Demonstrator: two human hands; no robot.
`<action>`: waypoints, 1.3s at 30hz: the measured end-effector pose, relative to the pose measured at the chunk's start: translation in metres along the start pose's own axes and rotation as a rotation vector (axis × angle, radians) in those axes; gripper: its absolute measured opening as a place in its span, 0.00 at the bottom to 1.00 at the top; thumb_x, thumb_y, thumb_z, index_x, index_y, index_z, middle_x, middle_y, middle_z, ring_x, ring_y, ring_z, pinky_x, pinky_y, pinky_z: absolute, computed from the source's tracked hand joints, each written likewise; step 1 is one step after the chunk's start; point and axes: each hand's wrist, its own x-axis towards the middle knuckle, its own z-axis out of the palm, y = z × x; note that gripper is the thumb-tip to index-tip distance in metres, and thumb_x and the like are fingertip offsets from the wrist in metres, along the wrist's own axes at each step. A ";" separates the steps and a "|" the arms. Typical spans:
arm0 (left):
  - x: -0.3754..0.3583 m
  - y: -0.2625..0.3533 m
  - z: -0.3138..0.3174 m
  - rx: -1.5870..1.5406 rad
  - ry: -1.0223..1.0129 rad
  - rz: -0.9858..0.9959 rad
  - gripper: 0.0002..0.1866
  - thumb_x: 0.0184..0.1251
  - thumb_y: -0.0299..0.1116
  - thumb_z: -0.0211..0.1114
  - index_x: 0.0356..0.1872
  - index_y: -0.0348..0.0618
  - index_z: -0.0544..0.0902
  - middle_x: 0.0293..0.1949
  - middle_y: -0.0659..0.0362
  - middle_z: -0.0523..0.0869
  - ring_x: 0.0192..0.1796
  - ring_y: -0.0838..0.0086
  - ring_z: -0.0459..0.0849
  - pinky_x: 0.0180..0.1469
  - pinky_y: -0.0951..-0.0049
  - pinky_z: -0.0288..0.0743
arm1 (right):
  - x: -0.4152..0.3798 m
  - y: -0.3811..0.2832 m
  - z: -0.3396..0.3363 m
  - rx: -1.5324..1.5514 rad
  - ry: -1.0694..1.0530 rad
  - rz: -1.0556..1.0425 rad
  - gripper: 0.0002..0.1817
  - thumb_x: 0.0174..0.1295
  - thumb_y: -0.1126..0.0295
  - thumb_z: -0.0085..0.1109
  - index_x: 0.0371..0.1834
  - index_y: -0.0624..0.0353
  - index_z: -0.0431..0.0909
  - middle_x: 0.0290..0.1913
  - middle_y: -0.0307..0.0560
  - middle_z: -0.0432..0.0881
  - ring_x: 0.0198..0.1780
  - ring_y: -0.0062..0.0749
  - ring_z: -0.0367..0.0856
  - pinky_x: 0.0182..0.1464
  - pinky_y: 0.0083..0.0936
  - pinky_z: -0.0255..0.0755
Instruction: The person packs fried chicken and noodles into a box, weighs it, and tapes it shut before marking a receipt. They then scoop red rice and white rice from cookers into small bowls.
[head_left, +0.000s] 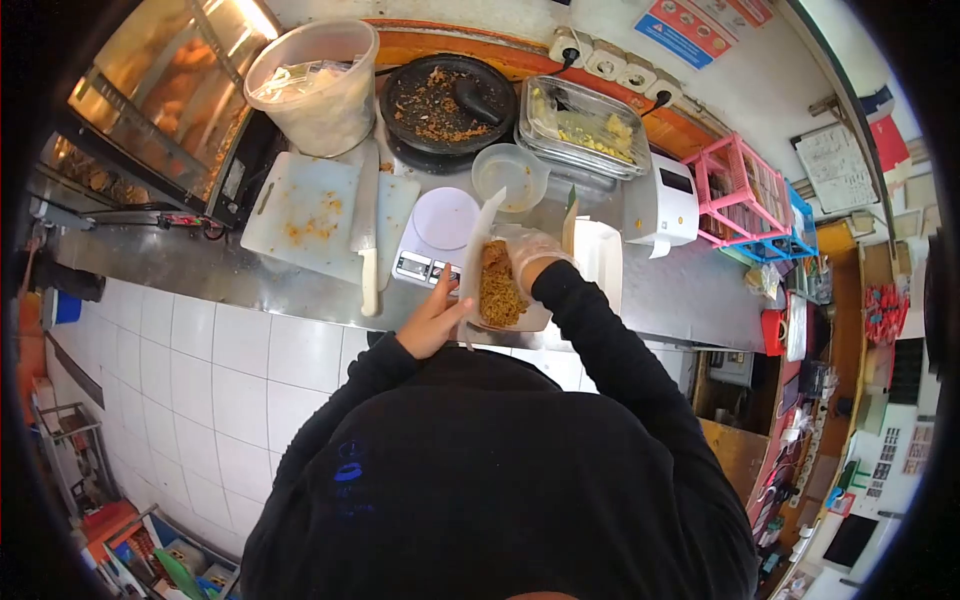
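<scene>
Your bare left hand [432, 322] cups the near edge of the white paper wrap [478, 262], fingers curled under it. Your gloved right hand [530, 258] grips its far side, holding the browned food [498, 285] above the counter edge [300, 280], beside the scale [437, 235].

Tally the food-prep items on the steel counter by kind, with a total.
Cutting boards: 1
Knives: 1
Digital scales: 1
Stone mortars with pestle: 1
Clear plastic tubs and cups: 2, the big tub and the small cup
Lidded metal trays: 1
Paper wraps of fried food, held in both hands: 1
Total: 8
</scene>
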 end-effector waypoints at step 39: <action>-0.021 0.027 -0.078 0.216 -0.044 -0.174 0.28 0.71 0.53 0.42 0.65 0.46 0.62 0.59 0.57 0.70 0.58 0.69 0.70 0.56 0.67 0.63 | -0.068 0.093 -0.081 1.018 0.502 0.447 0.19 0.47 0.75 0.66 0.40 0.57 0.68 0.29 0.36 0.77 0.32 0.19 0.76 0.34 0.18 0.71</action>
